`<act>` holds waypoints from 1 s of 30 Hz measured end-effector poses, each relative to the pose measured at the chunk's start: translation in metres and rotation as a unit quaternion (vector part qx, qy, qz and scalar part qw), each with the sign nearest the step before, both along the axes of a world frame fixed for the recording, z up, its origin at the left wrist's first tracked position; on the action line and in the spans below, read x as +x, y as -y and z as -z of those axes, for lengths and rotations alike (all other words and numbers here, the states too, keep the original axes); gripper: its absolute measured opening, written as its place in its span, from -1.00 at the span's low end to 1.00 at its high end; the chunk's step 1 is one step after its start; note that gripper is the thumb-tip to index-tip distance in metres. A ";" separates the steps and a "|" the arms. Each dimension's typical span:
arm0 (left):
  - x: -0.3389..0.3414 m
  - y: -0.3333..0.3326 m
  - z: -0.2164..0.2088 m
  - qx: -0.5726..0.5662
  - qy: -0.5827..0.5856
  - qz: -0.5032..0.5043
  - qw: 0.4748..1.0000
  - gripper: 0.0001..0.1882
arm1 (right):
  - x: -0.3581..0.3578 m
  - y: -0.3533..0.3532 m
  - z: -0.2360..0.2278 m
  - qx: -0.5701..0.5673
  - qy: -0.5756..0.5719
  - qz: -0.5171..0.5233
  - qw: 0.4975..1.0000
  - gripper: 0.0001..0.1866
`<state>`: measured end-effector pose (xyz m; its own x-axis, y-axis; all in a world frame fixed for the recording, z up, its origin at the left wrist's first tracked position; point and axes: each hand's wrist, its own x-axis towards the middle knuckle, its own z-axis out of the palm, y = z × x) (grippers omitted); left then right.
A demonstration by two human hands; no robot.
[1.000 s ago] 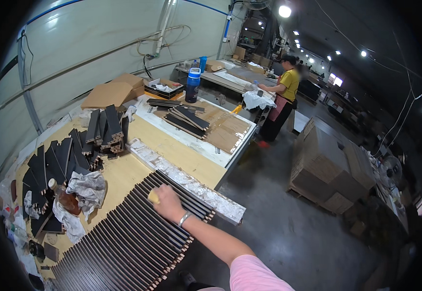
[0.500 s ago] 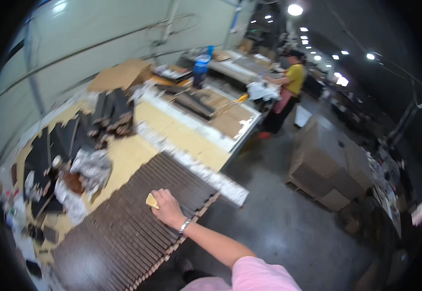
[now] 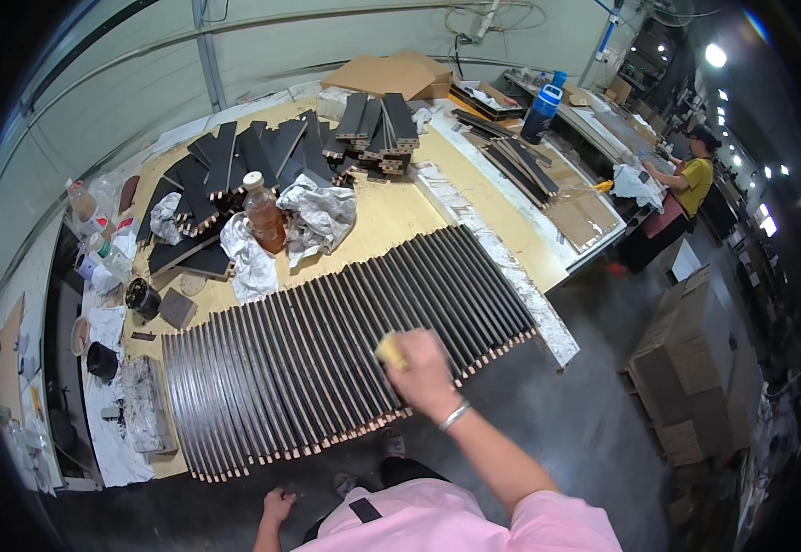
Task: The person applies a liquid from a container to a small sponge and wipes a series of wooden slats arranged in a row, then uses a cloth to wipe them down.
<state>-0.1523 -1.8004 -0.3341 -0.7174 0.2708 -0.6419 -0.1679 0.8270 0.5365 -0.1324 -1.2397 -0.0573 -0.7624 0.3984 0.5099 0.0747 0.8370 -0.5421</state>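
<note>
My right hand (image 3: pixel 422 368) is closed round a small yellow sponge-like block (image 3: pixel 391 352) and is slightly blurred. It is over the right part of a long row of narrow dark strips (image 3: pixel 327 345) with pale wooden ends, laid side by side along the table's near edge. Low in front of my body, my left hand (image 3: pixel 279 504) hangs off the table with its fingers curled; nothing shows in it. Behind the row stand a white-capped bottle of amber liquid (image 3: pixel 264 221) and crumpled white cloths (image 3: pixel 320 216).
Dark boards (image 3: pixel 253 156) lie piled at the back of the yellow table. To the left are a black cup (image 3: pixel 141 296) and a pale, stained block (image 3: pixel 147 405). A blue jug (image 3: pixel 541 112) stands at the far right. Beyond works another person (image 3: pixel 690 179); cartons (image 3: pixel 695 359) fill the right floor.
The view has swung left and down, bringing my left hand into sight. My right hand still holds the yellow block over the strips.
</note>
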 end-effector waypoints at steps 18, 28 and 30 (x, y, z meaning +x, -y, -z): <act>-0.046 -0.080 -0.029 0.022 0.016 0.060 0.998 -0.70 | 0.020 0.179 0.038 -0.079 0.023 -0.174 0.981 -0.58; -0.056 -0.121 -0.049 0.034 0.015 0.105 0.994 -0.71 | 0.004 0.197 0.014 -0.096 -0.007 -0.146 0.985 -0.47; -0.056 -0.112 -0.047 0.029 0.017 0.100 0.994 -0.71 | -0.013 0.236 -0.014 -0.113 0.070 -0.201 0.970 -0.52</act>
